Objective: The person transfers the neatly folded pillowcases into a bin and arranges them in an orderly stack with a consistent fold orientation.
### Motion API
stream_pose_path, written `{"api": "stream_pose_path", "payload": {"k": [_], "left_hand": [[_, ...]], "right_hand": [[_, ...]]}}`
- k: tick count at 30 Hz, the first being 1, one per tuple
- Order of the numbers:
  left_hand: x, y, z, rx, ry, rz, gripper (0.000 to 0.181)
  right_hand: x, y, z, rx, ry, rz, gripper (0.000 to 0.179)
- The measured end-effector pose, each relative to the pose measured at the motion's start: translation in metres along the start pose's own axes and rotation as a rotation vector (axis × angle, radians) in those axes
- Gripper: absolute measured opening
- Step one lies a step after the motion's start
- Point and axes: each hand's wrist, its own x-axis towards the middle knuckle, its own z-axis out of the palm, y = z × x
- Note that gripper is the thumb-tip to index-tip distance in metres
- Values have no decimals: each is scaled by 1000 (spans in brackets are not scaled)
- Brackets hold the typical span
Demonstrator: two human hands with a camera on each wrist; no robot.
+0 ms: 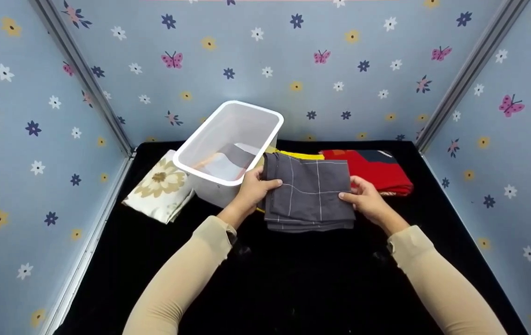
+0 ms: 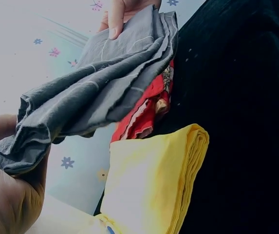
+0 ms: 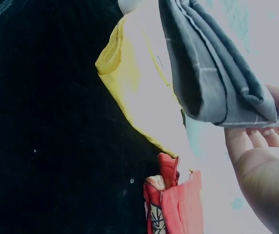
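Note:
Both hands hold a folded dark grey cloth (image 1: pixel 309 190) with thin white grid lines, raised in front of the body. My left hand (image 1: pixel 252 190) pinches its left edge, thumb on the front. At the right edge, my right hand (image 1: pixel 368 199) grips it with thumb in front and fingers behind. Several folded layers show along the cloth's edge in the left wrist view. Behind and below it lies a folded yellow cloth (image 2: pixel 146 180), mostly hidden in the head view. A folded red cloth (image 1: pixel 367 172) with dark patches lies beyond my right hand.
A white plastic tub (image 1: pixel 207 179) stands left of the grey cloth, with grey, white and orange patches showing inside. Beside it lies a folded white cloth (image 1: pixel 160 188) with a beige flower print. Flower-patterned walls (image 1: pixel 246 51) enclose the black table surface (image 1: pixel 302 284).

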Motion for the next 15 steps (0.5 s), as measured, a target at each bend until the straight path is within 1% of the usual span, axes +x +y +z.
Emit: {"api": "stream_pose_path", "payload": {"k": [5,10,12,15], "left_hand": [[-2,1,-5,-3,-8,-6,33],[-1,4,-6,2,1,6,31],[-1,6,-6,15,10,11,30],[0,8,-6,27,15,8,32]], "right_hand": [[2,-2,5,33,-46,18,23],[3,-4,9,52,-60,48,23],[3,-5,10,69,-65,58,27],[4,-5,13,86,-78,64,40]]}}
